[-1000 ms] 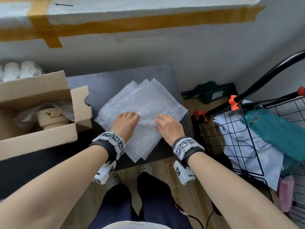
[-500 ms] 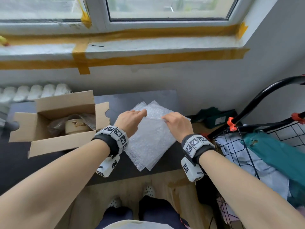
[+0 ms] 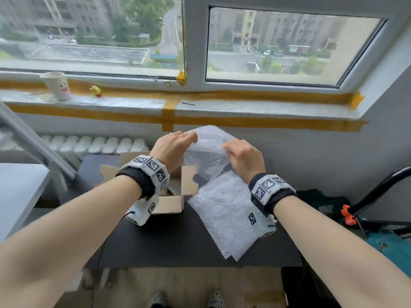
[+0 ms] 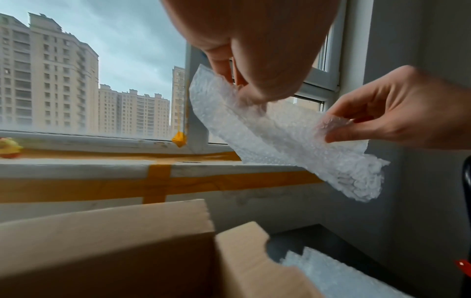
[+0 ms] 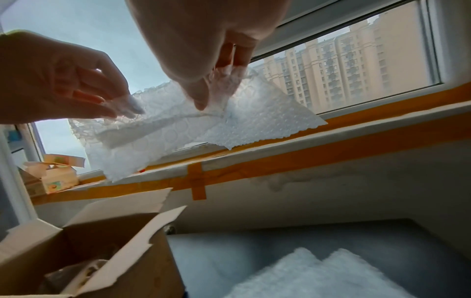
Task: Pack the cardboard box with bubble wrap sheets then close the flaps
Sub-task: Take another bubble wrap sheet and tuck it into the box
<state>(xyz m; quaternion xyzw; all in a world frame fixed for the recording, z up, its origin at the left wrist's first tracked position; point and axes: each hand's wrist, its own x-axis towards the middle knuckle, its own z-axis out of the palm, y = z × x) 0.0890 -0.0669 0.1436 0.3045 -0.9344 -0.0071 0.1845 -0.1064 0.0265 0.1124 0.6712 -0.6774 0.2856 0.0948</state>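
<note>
Bubble wrap sheet (image 3: 209,150) is being pinched aloft by the left hand (image 3: 171,150) and right hand (image 3: 243,160). Cardboard box (image 3: 171,205) is being left open at 7 o'clock below it, on the counter (image 3: 178,241).

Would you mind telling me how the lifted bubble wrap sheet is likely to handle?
Probably floppy: the bubble wrap sheet sags and creases between the left hand and right hand. Likely very light, since fingertip pinches hold it. It may catch on the cardboard box flaps.

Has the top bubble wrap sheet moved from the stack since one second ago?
Yes. The top sheet is lifted up off the stack on the dark table, pinched by left hand and right hand.
</note>
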